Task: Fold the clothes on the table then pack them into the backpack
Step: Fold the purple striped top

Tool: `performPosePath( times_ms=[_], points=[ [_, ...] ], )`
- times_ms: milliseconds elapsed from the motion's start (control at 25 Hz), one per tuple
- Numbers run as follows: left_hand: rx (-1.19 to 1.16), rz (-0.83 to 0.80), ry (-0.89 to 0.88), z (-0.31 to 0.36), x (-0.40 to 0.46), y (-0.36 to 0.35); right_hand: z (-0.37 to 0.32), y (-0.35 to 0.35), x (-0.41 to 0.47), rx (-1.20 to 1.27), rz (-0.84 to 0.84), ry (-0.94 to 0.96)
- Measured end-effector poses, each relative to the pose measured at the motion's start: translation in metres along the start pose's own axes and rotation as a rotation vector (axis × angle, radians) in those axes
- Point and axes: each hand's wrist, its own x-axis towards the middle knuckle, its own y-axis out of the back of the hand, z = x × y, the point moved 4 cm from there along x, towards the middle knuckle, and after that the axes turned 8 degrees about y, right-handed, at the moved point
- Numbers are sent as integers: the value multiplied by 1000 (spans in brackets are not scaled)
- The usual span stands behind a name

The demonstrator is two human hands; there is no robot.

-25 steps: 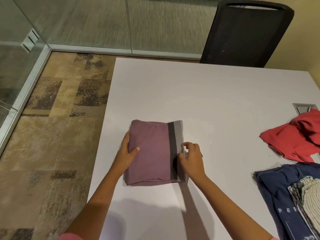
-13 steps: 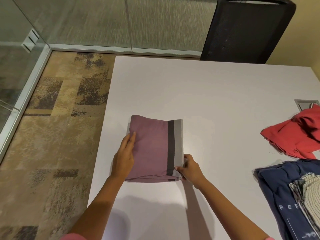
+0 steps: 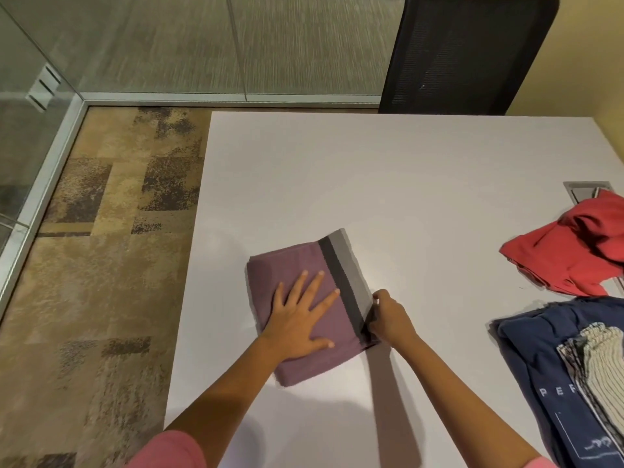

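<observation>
warm, even indoor light from overhead; the plain white desk (image 3: 405, 184) is bright without glare. soft arm shadows fall toward the near edge. wide-angle bending curves the glass wall's metal frame (image 3: 44, 184) at left. slight softness throughout, edges blurrier.

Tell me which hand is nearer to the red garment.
Right. The right hand pinches the folded purple garment's striped edge, on the side facing the red garment; the left hand lies flat farther away.

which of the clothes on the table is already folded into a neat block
The purple garment with the grey and black band, under the left hand. The red garment lies crumpled, and the navy shirt lies spread with a striped piece on top.
</observation>
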Motion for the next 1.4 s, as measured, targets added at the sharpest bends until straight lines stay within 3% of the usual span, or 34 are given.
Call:
performPosePath(
  times_ms=[160, 280, 360, 480, 640, 960, 1160, 1280, 1400],
  points=[
    [-31, -235, 99, 24, -2, -18, 20, 18, -2, -71, 460, 18],
    [-22, -161, 172, 32, -1, -15, 8, 12, -6, -41, 631, 203],
    [-52, -46, 204, 30, 5, -9, -12, 0, -10, -34, 614, 370],
    [-43, -62, 160, 18, 17, -11, -29, -23, -3, -169, 470, 537],
    [56, -78, 139, 4, 29, -16, -17, -40, 20, -291, 159, 381],
    [29, -98, 238, 9, 30, -21, -5, -43, 40, -408, -13, 343],
    [-103, -112, 416, 29, 26, -23, -4, -17, 57, -494, -170, 474],
    [-151, -139, 466, 39, 26, -19, 0, 3, 62, -371, -102, 542],
    [-96, 51, 435, 31, 42, 6, 18, 28, 62, -116, 38, 436]
  ],
)
